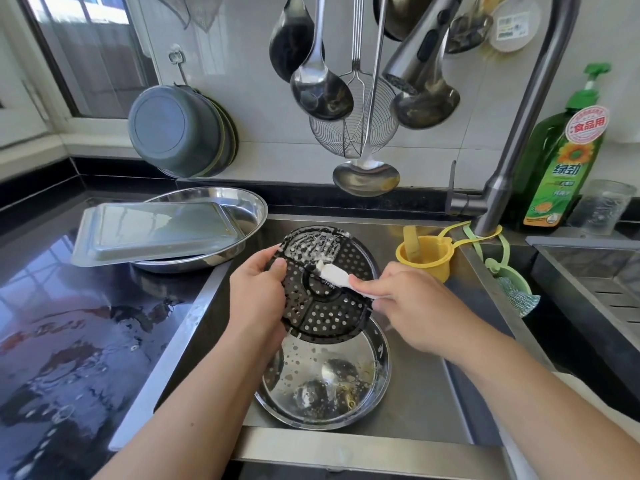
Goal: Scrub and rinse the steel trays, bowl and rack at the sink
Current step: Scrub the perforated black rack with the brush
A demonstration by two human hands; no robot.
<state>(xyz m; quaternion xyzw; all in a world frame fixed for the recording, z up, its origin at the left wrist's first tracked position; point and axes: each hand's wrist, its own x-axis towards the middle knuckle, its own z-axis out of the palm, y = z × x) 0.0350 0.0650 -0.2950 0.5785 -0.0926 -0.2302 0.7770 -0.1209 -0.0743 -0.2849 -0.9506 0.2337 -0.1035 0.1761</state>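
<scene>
My left hand [258,292] grips the left edge of a round black perforated rack [329,306], held tilted over the sink. My right hand [405,303] pinches a white brush [334,273] whose head touches the rack near its centre; soap foam covers the rack's upper part. Below the rack a round steel bowl [325,382] with suds lies in the sink [422,393]. On the counter to the left, a rectangular steel tray [156,232] lies upside down on a round steel tray [249,206].
The faucet spray head [420,50] hangs above the sink with no water running. A yellow cup [424,258] and a green scrubber [516,292] hang by the faucet base. A green detergent bottle [561,168] stands at the right. Ladles and a strainer hang on the wall. The black counter [69,323] is wet.
</scene>
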